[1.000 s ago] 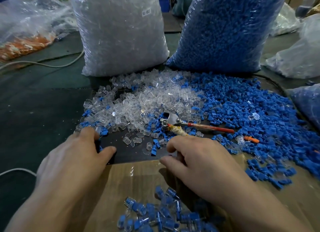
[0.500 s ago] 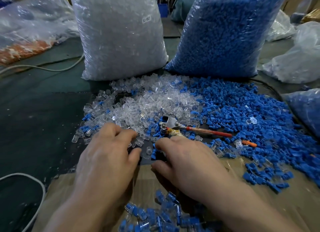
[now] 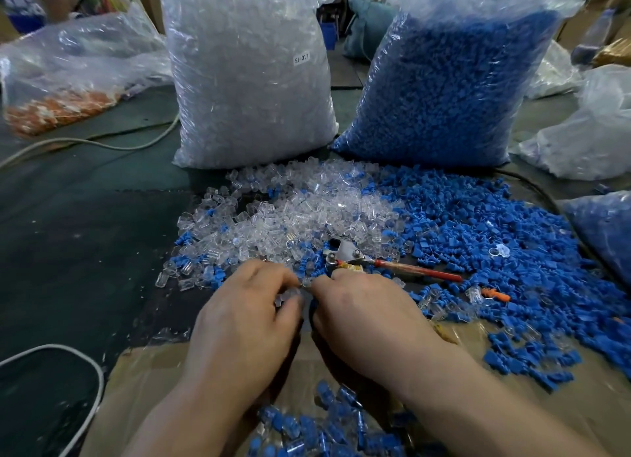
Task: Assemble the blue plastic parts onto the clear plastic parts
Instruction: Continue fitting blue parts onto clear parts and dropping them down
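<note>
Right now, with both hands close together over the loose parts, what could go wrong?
1. The left hand holds a small clear part; it might slip into the clear pile and be lost.
2. The red-handled tool lies just beyond the right hand; a reach forward could catch its metal head.
3. Finished pieces lie loose below the wrists; a forearm could scatter them.

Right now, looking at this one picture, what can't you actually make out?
Head view, all four:
What the right hand holds, if anything: its own fingers cover it.
The clear part pinched by the left hand: blurred, shape unclear.
The assembled pieces: cut off by the bottom edge and blurred.
The orange pieces: blurred behind crinkled plastic.
</note>
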Tool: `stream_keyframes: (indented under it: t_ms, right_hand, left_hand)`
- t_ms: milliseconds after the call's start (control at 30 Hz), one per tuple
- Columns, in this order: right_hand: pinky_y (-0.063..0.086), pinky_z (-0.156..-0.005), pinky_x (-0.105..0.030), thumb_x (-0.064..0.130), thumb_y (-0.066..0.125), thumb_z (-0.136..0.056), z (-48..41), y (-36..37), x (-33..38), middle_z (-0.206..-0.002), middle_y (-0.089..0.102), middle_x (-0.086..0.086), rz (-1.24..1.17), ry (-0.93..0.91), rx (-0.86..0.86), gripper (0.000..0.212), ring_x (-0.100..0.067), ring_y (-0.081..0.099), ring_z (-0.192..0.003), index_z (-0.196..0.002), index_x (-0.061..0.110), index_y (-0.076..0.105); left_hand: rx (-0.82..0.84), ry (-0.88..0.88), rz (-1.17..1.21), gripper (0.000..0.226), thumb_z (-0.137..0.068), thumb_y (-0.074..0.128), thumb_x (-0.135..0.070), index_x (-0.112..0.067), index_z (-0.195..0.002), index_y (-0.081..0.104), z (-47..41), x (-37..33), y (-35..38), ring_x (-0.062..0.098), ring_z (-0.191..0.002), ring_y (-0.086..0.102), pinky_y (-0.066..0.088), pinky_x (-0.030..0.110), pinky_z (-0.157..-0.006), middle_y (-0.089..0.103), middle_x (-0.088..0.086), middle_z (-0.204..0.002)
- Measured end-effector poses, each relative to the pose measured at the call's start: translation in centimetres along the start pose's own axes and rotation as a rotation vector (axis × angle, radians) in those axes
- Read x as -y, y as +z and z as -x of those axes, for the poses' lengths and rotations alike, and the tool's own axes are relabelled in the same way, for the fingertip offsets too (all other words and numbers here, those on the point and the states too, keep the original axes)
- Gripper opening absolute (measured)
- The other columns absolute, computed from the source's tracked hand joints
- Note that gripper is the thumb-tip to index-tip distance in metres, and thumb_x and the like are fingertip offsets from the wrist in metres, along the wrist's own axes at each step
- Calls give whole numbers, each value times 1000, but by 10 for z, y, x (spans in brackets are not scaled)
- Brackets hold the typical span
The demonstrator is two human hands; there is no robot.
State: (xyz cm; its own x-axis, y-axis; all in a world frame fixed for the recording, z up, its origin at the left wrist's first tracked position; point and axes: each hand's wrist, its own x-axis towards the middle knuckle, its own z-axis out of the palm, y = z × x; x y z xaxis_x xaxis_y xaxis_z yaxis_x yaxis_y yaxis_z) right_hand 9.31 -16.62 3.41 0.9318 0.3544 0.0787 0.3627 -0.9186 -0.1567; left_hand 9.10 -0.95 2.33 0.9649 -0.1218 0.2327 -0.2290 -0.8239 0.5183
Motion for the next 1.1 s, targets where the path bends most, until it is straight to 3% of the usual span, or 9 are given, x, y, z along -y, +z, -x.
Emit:
stream_keyframes:
  t_ms: [100,200,333,500,633,733,800,933,1100]
  right_hand:
    - [15,-46,-26,18,50,-94,-2,2,-4,-71,28,8,5,13,-14,22,-15,33,-58,-84,27,34]
    - [13,-46,-28,18,48,-92,0,-1,-6,-73,27,8,17,28,-14,19,-19,33,-64,-86,27,32]
    - [28,-55,-32,32,48,-96,4,-5,-2,-83,45,3,7,-23,-9,9,-23,51,-73,-97,23,52]
    - [31,-58,-35,24,49,-99,-5,-6,0,-82,35,2,54,-47,39,10,-26,49,-75,-106,19,55]
    - [32,-61,-35,26,46,-100,-1,-5,1,-96,51,-2,27,-61,-26,13,-25,57,-84,-109,18,49]
    - [37,-60,-35,34,42,-100,7,-15,-4,-84,53,8,-186,-9,-148,13,-18,53,-74,-93,24,45]
    - [43,-56,-34,36,51,-96,13,-25,-6,-72,56,8,-403,87,-175,14,-10,51,-64,-85,28,50]
    - [39,-46,-15,30,68,-89,28,-35,-3,-64,63,19,-829,179,-163,8,1,56,-55,-82,31,65]
    - [51,-66,-21,29,63,-92,38,-30,-4,-88,64,25,-883,185,-221,20,2,62,-77,-100,47,61]
  left_hand:
    - [-79,-138,322,10,-88,61,-41,-47,-96,60,3,-1,-1,-7,-81,62,44,18,-59,66,-26,-88]
    - [12,-307,771,24,-96,64,-21,-45,-96,68,3,-5,2,7,-64,69,55,28,-58,73,-8,-78]
    - [6,-415,1102,30,-99,57,-9,-32,-100,76,-2,4,-2,14,-58,62,52,23,-53,68,3,-71]
    - [15,-468,1108,33,-96,60,-5,-32,-97,80,-5,8,-4,13,-61,66,54,19,-55,71,3,-71]
    - [48,-455,1052,25,-97,63,-15,-34,-95,79,1,-4,-1,20,-53,64,53,27,-47,72,10,-69]
    - [4,-406,992,14,-85,69,-32,-40,-92,79,3,-12,-5,20,-58,71,56,26,-47,76,5,-75]
    - [30,-377,989,24,-72,70,-40,-43,-94,78,5,-14,-9,18,-63,74,56,23,-51,78,4,-78]
    - [103,-318,1043,36,-61,78,-40,-34,-96,81,6,-14,-8,21,-72,75,57,26,-58,78,10,-82]
    - [109,-257,865,37,-61,68,-63,-32,-80,74,9,-18,-6,13,-47,64,47,20,-43,69,5,-58]
